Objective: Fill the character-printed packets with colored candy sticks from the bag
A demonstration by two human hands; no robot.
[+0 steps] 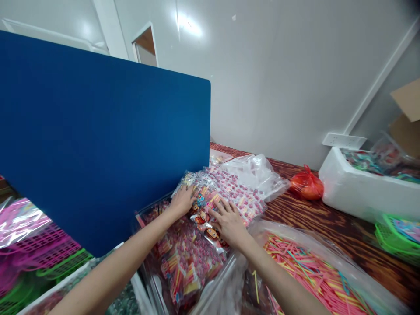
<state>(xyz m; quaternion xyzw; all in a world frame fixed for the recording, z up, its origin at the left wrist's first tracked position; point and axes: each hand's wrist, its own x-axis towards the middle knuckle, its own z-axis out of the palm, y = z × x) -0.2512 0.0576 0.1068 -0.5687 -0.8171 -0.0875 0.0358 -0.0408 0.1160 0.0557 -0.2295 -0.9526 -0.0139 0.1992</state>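
My left hand [182,200] and my right hand [229,223] both rest on a pile of small clear printed packets [226,190] stacked at the foot of the blue partition. The left hand's fingers curl over the pile's left edge and press on the packets. The right hand lies flat on the packets with its fingers spread. Under both forearms stands a clear bin [183,262] filled with more of the same packets holding coloured sticks.
A blue partition [98,144] stands at left. A plastic bag of loose coloured sticks [305,267] lies at right. Farther back sit an empty clear bag [259,173], a red bag [306,184], a white foam box [354,188] and green baskets [397,236]. Pink and green baskets [42,258] stack at left.
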